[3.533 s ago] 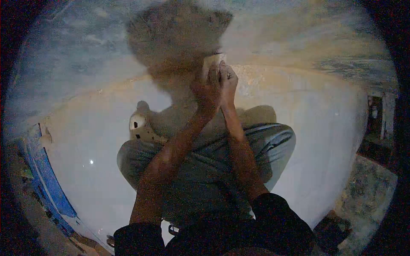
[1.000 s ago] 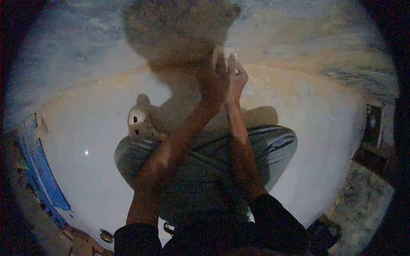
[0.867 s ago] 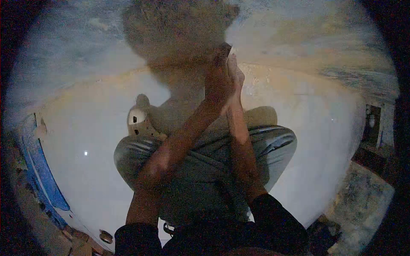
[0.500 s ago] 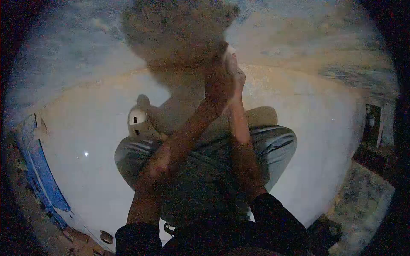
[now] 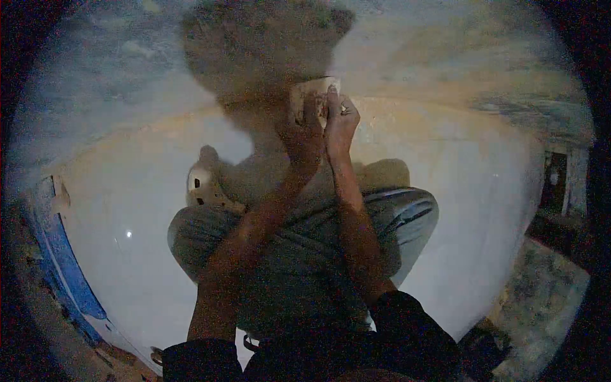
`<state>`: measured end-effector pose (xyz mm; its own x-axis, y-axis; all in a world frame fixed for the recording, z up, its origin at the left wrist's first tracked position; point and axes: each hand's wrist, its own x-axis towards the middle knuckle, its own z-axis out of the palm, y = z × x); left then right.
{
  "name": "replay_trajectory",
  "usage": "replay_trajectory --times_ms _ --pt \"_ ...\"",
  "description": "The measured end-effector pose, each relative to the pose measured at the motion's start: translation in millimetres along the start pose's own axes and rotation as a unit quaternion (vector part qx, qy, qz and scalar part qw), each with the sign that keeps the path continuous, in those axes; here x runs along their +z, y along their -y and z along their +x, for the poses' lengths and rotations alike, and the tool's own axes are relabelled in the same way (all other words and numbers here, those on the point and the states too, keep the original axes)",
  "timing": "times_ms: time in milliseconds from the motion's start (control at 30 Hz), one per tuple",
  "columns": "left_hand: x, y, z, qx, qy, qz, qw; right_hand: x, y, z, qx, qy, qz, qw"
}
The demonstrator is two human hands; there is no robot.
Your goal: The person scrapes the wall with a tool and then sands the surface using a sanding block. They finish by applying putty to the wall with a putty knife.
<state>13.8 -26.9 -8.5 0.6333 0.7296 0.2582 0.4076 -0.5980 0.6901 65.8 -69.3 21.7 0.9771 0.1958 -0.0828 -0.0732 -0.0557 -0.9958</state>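
Gripping: pale flat piece (image 5: 315, 94) between both hands, near upper middle of view, over the ochre band.
Piece, form: roughly four-sided and thin-looking, with dark irregular blotches on the near face; exact material — cannot tell.
Pale surface (image 5: 140, 274): smooth, faintly glossy, broad and curved by the lens; small bright glint at left.
Ochre band (image 5: 433, 118): uneven, yellowish, flaked or speckled just right of the hands.
Mottled area (image 5: 445, 51): rough-looking, streaked blue-grey and tan, beyond the band.
Shadow (image 5: 254, 63): large, brown, soft-edged, cast across band and mottled area, partly over the left hand.
Trousers (image 5: 210, 242): grey-green cloth, creased; legs folded, knees spread to both sides.
Shoe (image 5: 203, 191): pale, rounded, dark holes in the upper, beside the left knee.
Blue sheet (image 5: 77, 270): long, narrow, along the far left rim of the pale surface.
Left hand (image 5: 303, 135): narrowed on the piece, fingers up over its lower part; detail dim in shadow.
Right hand (image 5: 342, 124): also narrowed, just beside the left — one digit raised against the piece's right side, other fingers curled.
Forearms: bare, angled inward and forward from dark sleeves (image 5: 414, 318); wrists close together, contact between them unclear.
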Motion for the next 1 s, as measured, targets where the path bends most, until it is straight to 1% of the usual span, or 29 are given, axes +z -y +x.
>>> replay_trajectory --times_ms 33,100,133,167,200,233,267,300,367,400,433,467,500,533,567,600,633,667,700,733,767,800,833,900,933,967,1000 --pt "-3 0 3 -0.086 0.01 -0.154 0.984 0 -1 2 0.015 -0.006 -0.003 1.0" --pt "-5 12 5 -0.168 0.017 -0.301 0.938 3 -2 1 0.03 -0.01 -0.005 0.999" --pt "1 21 6 -0.022 -0.04 -0.195 0.98 1 -1 1 -0.009 -0.006 -0.022 1.0" --pt "5 29 3 0.053 -0.064 -0.139 0.987 0 0 2 -0.048 -0.001 -0.04 0.998" --pt "2 30 4 0.125 -0.096 -0.081 0.984 -2 -3 3 -0.048 -0.001 -0.04 0.998" --pt "-20 16 9 -0.013 0.088 -0.161 0.983 -4 -8 6 -0.048 -0.005 -0.084 0.995" --pt "-24 12 11 -0.079 0.182 -0.205 0.958 -6 -12 7 -0.049 -0.009 -0.129 0.99" --pt "-28 9 11 -0.149 0.268 -0.232 0.923 -6 -8 6 -0.05 -0.01 -0.129 0.99" --pt "-2 22 1 -0.194 0.162 -0.394 0.884 -6 3 4 -0.108 -0.009 -0.137 0.985" --pt "17 35 -9 -0.195 0.162 -0.394 0.884 -6 1 5 -0.108 -0.01 -0.138 0.985" --pt "39 52 -22 -0.077 0.146 -0.119 0.979 -7 0 8 -0.136 -0.02 -0.162 0.977" --pt "40 51 -25 -0.012 0.139 0.022 0.99 -9 0 8 -0.163 -0.031 -0.188 0.968" --pt "40 50 -27 0.049 0.116 0.165 0.978 -11 2 9 -0.164 -0.032 -0.188 0.968" --pt "22 37 -22 -0.123 0.151 -0.224 0.955 -12 8 8 -0.141 -0.027 -0.237 0.961" --pt "16 28 -19 -0.194 0.167 -0.412 0.874 -14 13 8 -0.117 -0.02 -0.286 0.951" --pt "15 23 -18 -0.275 0.158 -0.573 0.756 -12 22 6 -0.118 -0.019 -0.287 0.95" --pt "19 16 -17 -0.262 0.076 -0.497 0.824 -11 30 4 -0.078 -0.003 -0.272 0.959" --pt "15 20 -15 -0.253 0.035 -0.457 0.852 -9 34 3 -0.038 0.012 -0.256 0.966" --pt "5 20 -11 -0.247 -0.006 -0.412 0.877 -8 30 4 -0.037 0.012 -0.257 0.966" --pt "-42 19 7 -0.189 0.143 -0.483 0.843 -6 23 6 -0.017 0.031 -0.149 0.988" --pt "-50 13 11 -0.155 0.216 -0.515 0.815 -5 20 6 0.002 0.048 -0.039 0.998" --pt "-58 7 14 -0.123 0.288 -0.54 0.781 -5 21 5 0.001 0.048 -0.039 0.998" --pt "-35 -8 7 -0.15 0.135 -0.456 0.867 -5 21 2 -0.008 0.044 -0.054 0.998" --pt "-7 0 0 -0.171 -0.026 -0.354 0.919 -3 20 2 -0.019 0.041 -0.069 0.997" --pt "0 11 0 -0.065 -0.032 -0.165 0.984 -2 18 4 -0.018 0.022 -0.089 0.996" --pt "6 22 -3 -0.009 -0.029 -0.067 0.997 -2 16 4 -0.019 0.013 -0.099 0.995" --pt "4 26 -1 0.045 -0.037 0.031 0.998 -1 17 4 -0.019 0.003 -0.108 0.994"
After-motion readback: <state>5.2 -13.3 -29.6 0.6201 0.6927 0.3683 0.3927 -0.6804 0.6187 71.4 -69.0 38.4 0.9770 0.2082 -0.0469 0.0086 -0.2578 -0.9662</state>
